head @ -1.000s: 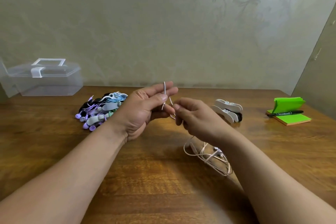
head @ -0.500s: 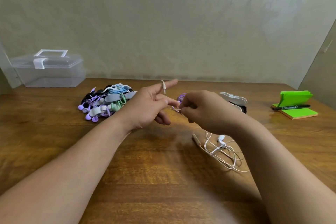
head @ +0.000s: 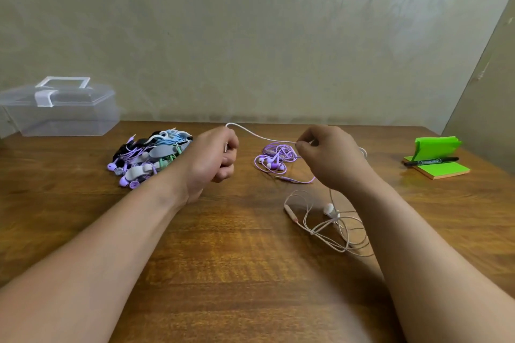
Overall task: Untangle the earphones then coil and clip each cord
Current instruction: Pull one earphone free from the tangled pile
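**Hands have drawn apart since half a second ago, and a span of pale cord now stretches between them.**

The left hand (head: 211,159), at the centre of the frame, has its fingers curled into a fist round one end of the cord (head: 259,137). The right hand (head: 331,159) pinches the cord between thumb and forefinger, with its other fingers folded in. The rest of this earphone lies in loose crossed loops (head: 331,227) on the table (head: 223,273), right of centre under the right wrist. Those loops look unsorted, so pulling on could cinch a crossing into a knot. The thin cord could also slip out of the light pinch. A purple earphone set (head: 276,159) lies just behind the span, and a dragged loop might snag it.
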A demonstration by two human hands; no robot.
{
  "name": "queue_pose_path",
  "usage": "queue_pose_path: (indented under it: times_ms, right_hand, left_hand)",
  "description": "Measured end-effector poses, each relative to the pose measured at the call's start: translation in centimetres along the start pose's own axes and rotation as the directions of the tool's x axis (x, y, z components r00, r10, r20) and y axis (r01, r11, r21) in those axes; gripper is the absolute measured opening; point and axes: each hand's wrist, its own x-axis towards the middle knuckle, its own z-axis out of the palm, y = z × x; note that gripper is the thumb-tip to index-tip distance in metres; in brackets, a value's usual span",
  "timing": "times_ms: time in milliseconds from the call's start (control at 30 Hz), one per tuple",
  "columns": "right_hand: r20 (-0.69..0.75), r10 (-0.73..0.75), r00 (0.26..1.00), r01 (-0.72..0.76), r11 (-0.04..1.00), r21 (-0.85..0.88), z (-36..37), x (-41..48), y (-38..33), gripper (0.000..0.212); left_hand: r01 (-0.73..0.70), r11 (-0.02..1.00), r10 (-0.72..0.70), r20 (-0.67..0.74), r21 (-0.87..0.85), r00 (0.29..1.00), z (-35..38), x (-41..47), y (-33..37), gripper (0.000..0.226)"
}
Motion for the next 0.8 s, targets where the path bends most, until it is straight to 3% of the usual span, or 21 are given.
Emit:
queue_pose_path:
  times_ms: [200,400,500,600,700,800]
  right_hand:
    - [-0.038,0.101,0.994,-0.098,0.991,0.092,0.1,0.3,0.5,0.015]
    - [-0.032,0.066,0.997,-0.060,0.985,0.163,0.3,0.2,0.2,0.015]
    - [-0.119,0.042,0.992,-0.009,0.963,0.269,-0.1,0.3,0.1,0.016]
    - [-0.204,0.013,0.979,0.068,0.921,0.384,-1.7,0.4,0.1,0.014]
    - [-0.189,0.008,0.982,0.071,0.911,0.407,-2.8,0.6,0.7,0.009]
    - [-0.084,-0.008,0.996,0.032,0.959,0.282,-2.0,0.7,1.1,0.014]
  left_hand:
    - [-0.036,0.992,0.020,-0.132,-0.118,0.991,-0.7,0.0,0.9,0.019]
    - [-0.080,0.995,0.064,-0.233,-0.062,0.970,-0.6,0.5,0.0,0.019]
    - [-0.075,0.994,0.053,-0.255,-0.079,0.966,-1.0,0.7,-0.2,0.021]
    - [-0.034,0.919,-0.081,-0.272,-0.394,0.959,-1.8,0.9,0.0,0.025]
    - [0.008,0.702,-0.238,-0.224,-0.713,0.945,-3.0,1.0,0.6,0.026]
    - [0.116,0.691,-0.259,-0.095,-0.714,0.961,-2.3,0.5,0.7,0.028]
